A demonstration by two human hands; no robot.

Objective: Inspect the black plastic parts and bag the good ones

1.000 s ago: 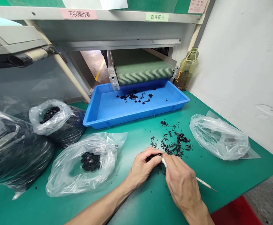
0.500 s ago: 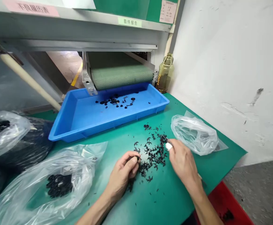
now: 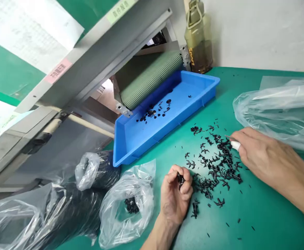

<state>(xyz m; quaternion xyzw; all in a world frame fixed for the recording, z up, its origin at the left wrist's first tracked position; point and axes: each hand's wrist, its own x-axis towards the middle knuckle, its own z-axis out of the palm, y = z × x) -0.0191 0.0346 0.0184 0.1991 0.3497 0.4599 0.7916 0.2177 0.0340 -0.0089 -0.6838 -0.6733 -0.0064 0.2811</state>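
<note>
My left hand [image 3: 176, 196] is turned palm up at the left edge of a pile, its fingers curled around small black plastic parts [image 3: 180, 180]. Right of the pile, my right hand [image 3: 261, 152] is closed on a slim tool [image 3: 228, 137] whose narrow metal tip points at the pile; most of the tool is hidden in the hand. A white covering [image 3: 235, 145] wraps one of its digits. Between my hands, loose black branched plastic pieces [image 3: 216, 168] lie heaped on the green tabletop [image 3: 198, 232], with short black scraps around them.
A blue tray [image 3: 164, 133] with scattered black parts sits below a green conveyor belt [image 3: 152, 80]. An open plastic bag [image 3: 144, 187] and a filled bag [image 3: 73, 211] stand at left. Another clear bag [image 3: 277, 104] lies at right; a bottle [image 3: 199, 41] stands by the wall.
The camera view has tilted and shifted left, so the scene appears rotated. My left hand has rolled palm up, still holding black parts. The right hand's metal tip now shows.
</note>
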